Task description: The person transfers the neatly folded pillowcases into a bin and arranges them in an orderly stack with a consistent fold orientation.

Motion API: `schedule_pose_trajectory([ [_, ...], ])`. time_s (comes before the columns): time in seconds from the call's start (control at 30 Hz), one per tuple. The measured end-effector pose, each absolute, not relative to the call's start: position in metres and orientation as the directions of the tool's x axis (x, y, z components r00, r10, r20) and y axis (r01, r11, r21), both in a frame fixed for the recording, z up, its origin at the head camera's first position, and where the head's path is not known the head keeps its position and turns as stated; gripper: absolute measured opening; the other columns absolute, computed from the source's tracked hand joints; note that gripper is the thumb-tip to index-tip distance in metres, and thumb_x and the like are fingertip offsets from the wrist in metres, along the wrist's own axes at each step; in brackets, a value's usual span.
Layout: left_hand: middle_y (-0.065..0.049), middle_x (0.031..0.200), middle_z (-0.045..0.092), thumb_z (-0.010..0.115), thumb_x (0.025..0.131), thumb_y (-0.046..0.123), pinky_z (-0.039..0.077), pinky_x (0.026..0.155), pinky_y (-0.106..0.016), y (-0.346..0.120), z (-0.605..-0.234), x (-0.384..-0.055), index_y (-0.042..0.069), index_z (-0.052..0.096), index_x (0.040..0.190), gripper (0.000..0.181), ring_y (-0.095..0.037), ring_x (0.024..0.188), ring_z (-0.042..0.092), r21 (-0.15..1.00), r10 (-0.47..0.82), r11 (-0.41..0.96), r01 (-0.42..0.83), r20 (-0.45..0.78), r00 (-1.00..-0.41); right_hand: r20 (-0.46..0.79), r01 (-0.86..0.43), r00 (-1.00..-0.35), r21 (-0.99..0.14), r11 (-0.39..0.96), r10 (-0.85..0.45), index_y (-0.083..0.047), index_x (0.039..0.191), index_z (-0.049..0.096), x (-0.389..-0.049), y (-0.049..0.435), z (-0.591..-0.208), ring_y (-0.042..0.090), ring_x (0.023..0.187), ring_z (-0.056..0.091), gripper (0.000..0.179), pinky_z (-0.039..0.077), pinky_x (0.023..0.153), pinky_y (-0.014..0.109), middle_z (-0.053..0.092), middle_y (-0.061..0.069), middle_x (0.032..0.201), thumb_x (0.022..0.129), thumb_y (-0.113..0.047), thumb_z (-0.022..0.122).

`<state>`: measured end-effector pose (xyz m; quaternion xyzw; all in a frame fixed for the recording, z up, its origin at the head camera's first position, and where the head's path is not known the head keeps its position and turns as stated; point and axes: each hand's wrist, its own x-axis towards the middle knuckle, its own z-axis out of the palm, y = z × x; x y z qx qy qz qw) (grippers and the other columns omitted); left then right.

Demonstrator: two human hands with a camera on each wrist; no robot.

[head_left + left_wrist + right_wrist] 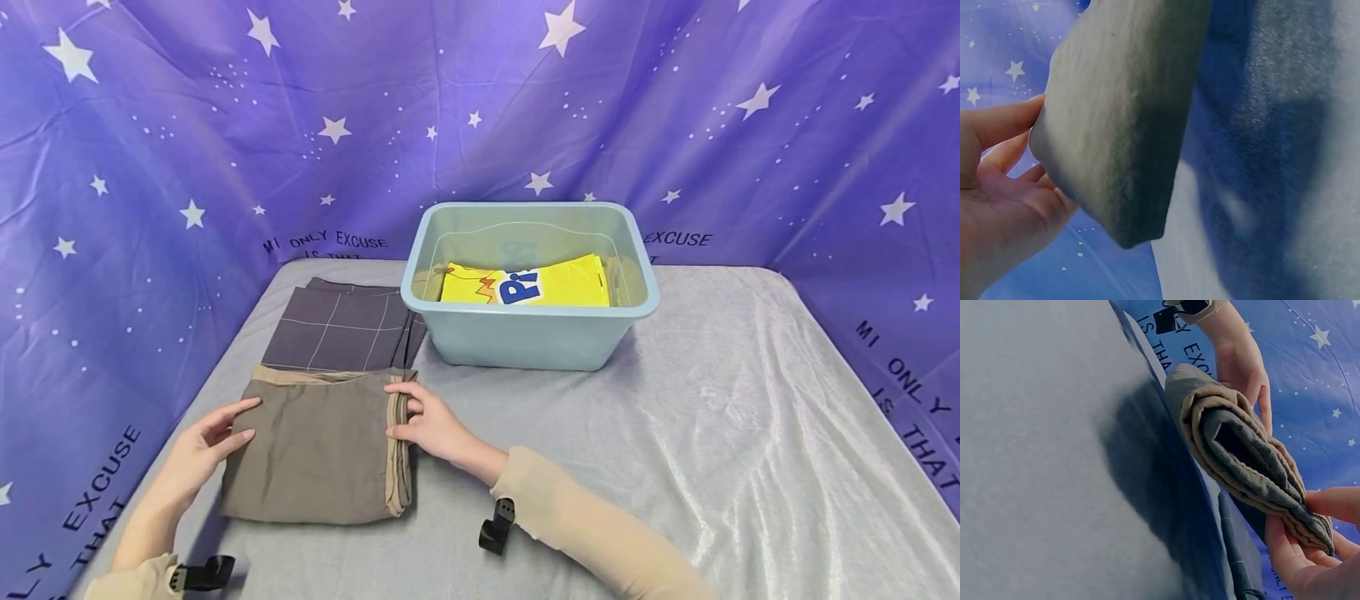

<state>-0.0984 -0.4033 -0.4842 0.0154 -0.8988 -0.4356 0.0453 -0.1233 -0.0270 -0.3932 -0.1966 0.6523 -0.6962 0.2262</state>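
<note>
Both hands hold a folded grey-brown cloth (pixel 318 450) with tan edging, raised over the near left of the table. At its left edge, the left hand (pixel 197 450) pinches the fabric between thumb and fingers. My right hand (pixel 438 425) grips the upper right side, where the stacked folds show; in the right wrist view its thumb and fingers (pixel 1285 556) press these layers together. Behind the cloth lies a folded dark grey cloth (pixel 330 329) with thin white checks, its near part hidden.
A light blue plastic bin (pixel 525 337) stands at the back middle of the table (pixel 720 467). Inside it is a folded yellow cloth (pixel 570 283) with blue lettering. A purple star-printed curtain (pixel 465 75) hangs around the back and sides.
</note>
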Motion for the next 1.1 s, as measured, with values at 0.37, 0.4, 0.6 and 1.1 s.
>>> schedule_pose_trajectory([
  [0.37, 0.005, 0.129, 0.043, 0.06, 0.084, 0.025, 0.035, 0.074, -0.01, -0.401, -0.479, -0.099, 0.021, 0.045, 0.13, 0.048, -0.004, 0.098, 0.045, 0.819, -0.061, 0.572, 0.04, 0.092, -0.994, -0.018, 0.045, -0.811, -0.999, -0.031, -0.585, 0.003, 0.124, 0.042, -0.127, -0.022, -0.382, 0.028, 0.081, 0.061, 0.052, 0.048, 0.063, 0.022, 0.057, 0.029, 0.104, 0.075, 0.015, 0.057],
  [0.4, 0.005, 0.129, 0.043, 0.06, 0.085, 0.021, 0.035, 0.074, -0.011, -0.4, -0.475, -0.098, 0.02, 0.046, 0.13, 0.048, -0.003, 0.099, 0.045, 0.839, -0.035, 0.54, 0.064, 0.099, -0.994, -0.016, 0.044, -0.809, -0.998, -0.034, -0.587, 0.003, 0.124, 0.042, -0.128, -0.022, -0.383, 0.028, 0.081, 0.061, 0.052, 0.048, 0.063, 0.022, 0.057, 0.029, 0.104, 0.075, 0.015, 0.057],
  [0.6, 0.005, 0.132, 0.042, 0.061, 0.083, 0.011, 0.033, 0.077, -0.012, -0.405, -0.476, -0.103, 0.015, 0.046, 0.13, 0.049, -0.003, 0.104, 0.041, 0.865, -0.009, 0.49, 0.102, 0.122, -0.992, -0.012, 0.054, -0.806, -0.997, -0.053, -0.592, -0.002, 0.126, 0.043, -0.136, -0.023, -0.395, 0.023, 0.081, 0.062, 0.054, 0.049, 0.066, 0.023, 0.058, 0.027, 0.104, 0.075, 0.014, 0.058],
  [1.1, 0.022, 0.114, 0.042, 0.058, 0.085, 0.011, 0.033, 0.072, -0.008, -0.334, -0.39, -0.077, 0.01, 0.048, 0.127, 0.044, 0.003, 0.095, 0.04, 0.827, -0.01, 0.552, 0.106, 0.134, -0.991, 0.015, 0.009, -0.804, -0.999, -0.037, -0.594, -0.002, 0.125, 0.044, -0.143, -0.013, -0.385, 0.024, 0.079, 0.063, 0.055, 0.051, 0.065, 0.026, 0.058, 0.026, 0.105, 0.074, 0.014, 0.059],
])
